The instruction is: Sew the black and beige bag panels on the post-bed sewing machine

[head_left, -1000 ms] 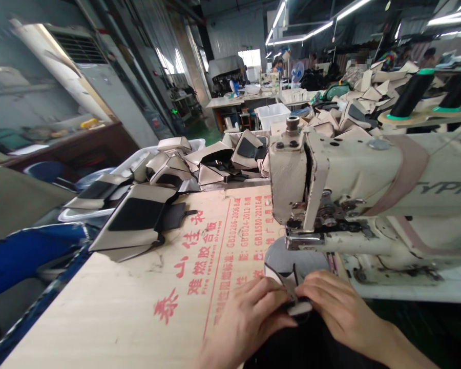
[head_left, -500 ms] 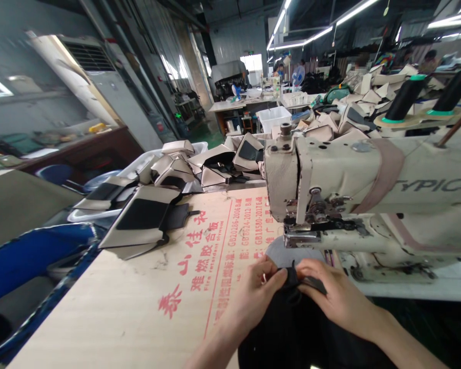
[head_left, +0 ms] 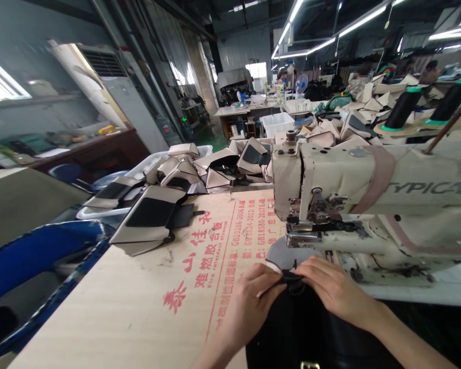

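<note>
My left hand (head_left: 251,297) pinches the left end of a short black strap (head_left: 292,277) between thumb and fingers. From the other side, my right hand (head_left: 328,287) is closed on the strap's right end. Just below the strap hangs a small dark ring (head_left: 296,290). Beneath both hands lies a black leather-like bag piece (head_left: 288,330), with a gold buckle (head_left: 310,365) at the bottom edge of the view. A rounded grey flap (head_left: 288,254) sticks out beyond my fingers, close under the sewing machine's (head_left: 334,177) needle end. My fingertips hide part of the strap.
A plywood board (head_left: 138,307) with red lettering covers the work surface on the left. On it rests a beige-and-black bag piece (head_left: 149,218). More such pieces fill a white bin (head_left: 138,166) behind. Black thread cones (head_left: 403,108) stand at right; a blue-lined container (head_left: 42,256) is at left.
The strap now lies flatter and more crosswise between my hands. The gold buckle has come further into view. The whole scene has shifted slightly right and down with my head.
</note>
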`<action>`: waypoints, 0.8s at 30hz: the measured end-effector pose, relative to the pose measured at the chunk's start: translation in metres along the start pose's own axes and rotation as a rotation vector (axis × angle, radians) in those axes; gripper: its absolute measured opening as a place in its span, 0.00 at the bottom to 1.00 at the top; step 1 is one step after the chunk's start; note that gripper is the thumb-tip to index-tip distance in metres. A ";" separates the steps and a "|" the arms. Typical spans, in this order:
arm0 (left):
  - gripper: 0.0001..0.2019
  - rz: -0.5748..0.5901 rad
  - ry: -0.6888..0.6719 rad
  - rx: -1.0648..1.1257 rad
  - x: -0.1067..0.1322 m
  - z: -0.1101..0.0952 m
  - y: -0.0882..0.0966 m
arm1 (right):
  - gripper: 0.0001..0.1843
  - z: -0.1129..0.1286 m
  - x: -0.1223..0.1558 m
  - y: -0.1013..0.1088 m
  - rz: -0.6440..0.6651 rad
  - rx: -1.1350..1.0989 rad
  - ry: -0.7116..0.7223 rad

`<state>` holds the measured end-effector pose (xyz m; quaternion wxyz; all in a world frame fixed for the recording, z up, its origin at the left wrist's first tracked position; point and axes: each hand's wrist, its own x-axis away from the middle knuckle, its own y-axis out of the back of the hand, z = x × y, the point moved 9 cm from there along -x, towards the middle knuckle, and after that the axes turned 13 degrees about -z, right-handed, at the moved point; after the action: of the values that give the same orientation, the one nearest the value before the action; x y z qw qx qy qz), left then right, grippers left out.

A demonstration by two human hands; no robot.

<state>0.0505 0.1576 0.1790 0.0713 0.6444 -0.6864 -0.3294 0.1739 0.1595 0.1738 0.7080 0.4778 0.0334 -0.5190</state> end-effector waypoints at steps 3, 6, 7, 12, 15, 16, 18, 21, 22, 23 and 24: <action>0.11 -0.077 -0.113 -0.123 -0.002 -0.002 0.003 | 0.10 -0.002 -0.002 -0.001 -0.006 -0.008 -0.021; 0.16 -0.031 -0.256 -0.211 -0.001 -0.012 -0.003 | 0.10 -0.003 -0.003 -0.001 -0.028 0.001 -0.023; 0.16 -0.013 -0.296 -0.240 -0.001 -0.015 -0.004 | 0.10 -0.003 -0.003 -0.001 -0.037 0.010 -0.027; 0.16 0.047 -0.361 -0.318 -0.003 -0.023 -0.008 | 0.11 -0.002 -0.004 -0.001 -0.061 0.079 -0.062; 0.16 0.070 -0.371 -0.297 -0.006 -0.025 -0.009 | 0.16 -0.001 -0.001 -0.004 -0.019 0.137 -0.023; 0.15 0.073 -0.371 -0.292 -0.007 -0.026 -0.009 | 0.18 -0.001 0.000 -0.006 0.003 0.157 -0.002; 0.15 0.085 -0.354 -0.285 -0.009 -0.024 -0.009 | 0.20 -0.001 0.001 -0.008 0.034 0.179 0.039; 0.13 0.126 -0.290 -0.241 -0.013 -0.020 -0.009 | 0.20 0.001 -0.003 -0.006 0.047 0.140 0.052; 0.12 0.147 -0.264 -0.218 -0.015 -0.018 -0.010 | 0.18 0.001 -0.006 -0.006 0.060 0.112 0.037; 0.12 0.168 -0.239 -0.194 -0.017 -0.016 -0.011 | 0.17 0.001 -0.008 -0.006 0.086 0.082 0.017; 0.11 0.188 -0.216 -0.170 -0.019 -0.014 -0.012 | 0.15 0.000 -0.010 -0.007 0.115 0.056 -0.001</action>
<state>0.0709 0.1705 0.1894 0.0821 0.5298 -0.7171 -0.4454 0.1636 0.1665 0.1747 0.7231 0.4981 -0.0091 -0.4785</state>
